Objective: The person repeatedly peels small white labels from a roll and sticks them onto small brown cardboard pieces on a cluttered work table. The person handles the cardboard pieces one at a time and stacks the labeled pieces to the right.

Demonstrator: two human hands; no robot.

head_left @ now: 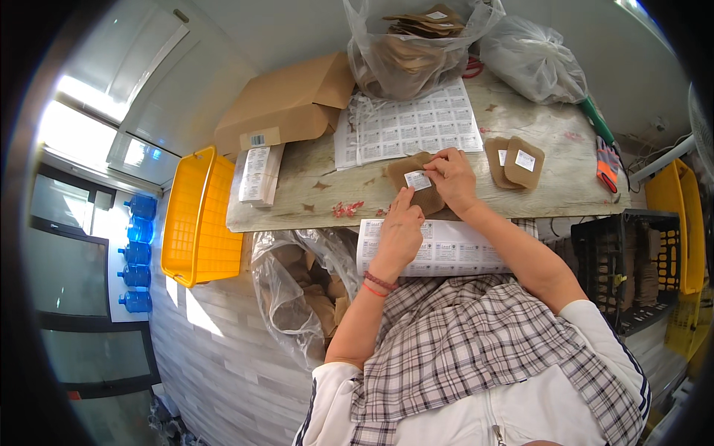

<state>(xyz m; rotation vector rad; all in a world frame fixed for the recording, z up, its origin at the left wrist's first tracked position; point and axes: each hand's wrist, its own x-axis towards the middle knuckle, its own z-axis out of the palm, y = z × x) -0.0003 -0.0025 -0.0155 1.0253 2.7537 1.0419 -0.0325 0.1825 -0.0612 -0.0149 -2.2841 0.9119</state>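
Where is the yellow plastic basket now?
In the head view, the yellow basket sits at the person's left, against the wooden table's left end, below the cardboard box.
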